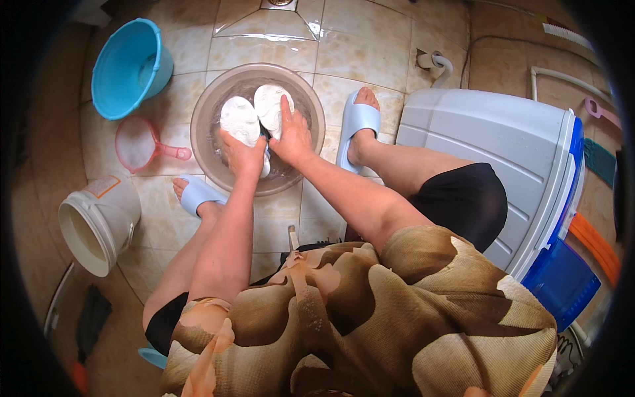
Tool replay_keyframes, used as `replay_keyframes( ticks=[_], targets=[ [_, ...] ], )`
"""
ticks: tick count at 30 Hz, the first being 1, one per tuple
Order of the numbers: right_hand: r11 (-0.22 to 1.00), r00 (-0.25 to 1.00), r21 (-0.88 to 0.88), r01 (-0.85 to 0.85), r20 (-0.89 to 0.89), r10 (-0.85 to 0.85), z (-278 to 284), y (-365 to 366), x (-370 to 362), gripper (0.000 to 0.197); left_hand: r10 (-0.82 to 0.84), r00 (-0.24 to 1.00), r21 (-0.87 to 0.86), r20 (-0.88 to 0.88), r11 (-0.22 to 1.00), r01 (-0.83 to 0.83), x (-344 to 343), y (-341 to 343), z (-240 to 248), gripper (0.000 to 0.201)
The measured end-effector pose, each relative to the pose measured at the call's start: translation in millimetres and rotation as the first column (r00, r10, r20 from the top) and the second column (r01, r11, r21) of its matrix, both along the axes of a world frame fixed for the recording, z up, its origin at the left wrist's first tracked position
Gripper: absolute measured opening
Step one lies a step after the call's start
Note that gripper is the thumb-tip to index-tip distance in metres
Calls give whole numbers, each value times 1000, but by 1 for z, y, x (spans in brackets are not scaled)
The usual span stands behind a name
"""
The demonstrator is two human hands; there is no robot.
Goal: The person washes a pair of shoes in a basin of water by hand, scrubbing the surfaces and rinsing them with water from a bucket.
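Observation:
A round brownish basin of water stands on the tiled floor between my feet. Two white-soled shoes are in it side by side, soles facing up. My left hand grips the near end of the left shoe. Along the right edge of the right shoe lie the fingers of my right hand, its thumb toward the near end. Between the hands a little dark and bluish material shows; I cannot make out the shoes' uppers, which are turned down.
To the left are a blue bucket, a pink-handled dipper and a white bucket lying tilted. A grey-white washing machine stands at the right, with a pipe behind it. My feet wear light-blue slippers. A floor drain is at the far edge.

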State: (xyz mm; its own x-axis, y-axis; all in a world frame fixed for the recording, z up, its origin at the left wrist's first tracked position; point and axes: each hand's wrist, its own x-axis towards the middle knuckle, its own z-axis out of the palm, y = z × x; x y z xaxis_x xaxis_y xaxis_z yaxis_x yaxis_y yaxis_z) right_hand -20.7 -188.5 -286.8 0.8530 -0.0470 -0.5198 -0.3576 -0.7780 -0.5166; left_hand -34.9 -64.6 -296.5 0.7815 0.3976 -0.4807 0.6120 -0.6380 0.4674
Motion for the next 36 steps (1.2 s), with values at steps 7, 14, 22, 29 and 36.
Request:
replay_keyframes(
  ticks=[7,14,22,29,36],
  targets=[
    [986,993,-132,-103,-67,94,-34,14,-5,102,-48,979,100,-197,993,69,0,6,-33,105],
    [943,982,-284,-175,-115,148,-65,23,-13,85,-134,874,56,-468,982,180,2,18,-71,96],
    [999,969,10,-33,-244,34,-21,6,24,93,-60,996,69,-72,996,65,11,10,-25,104],
    [994,998,-95,59,-3,-60,11,16,-2,100,-37,995,48,92,998,32,-4,5,-10,107],
    [992,1000,-124,-19,-7,18,-18,20,-10,100,20,997,124,-80,992,-10,-4,3,-14,103]
  ],
)
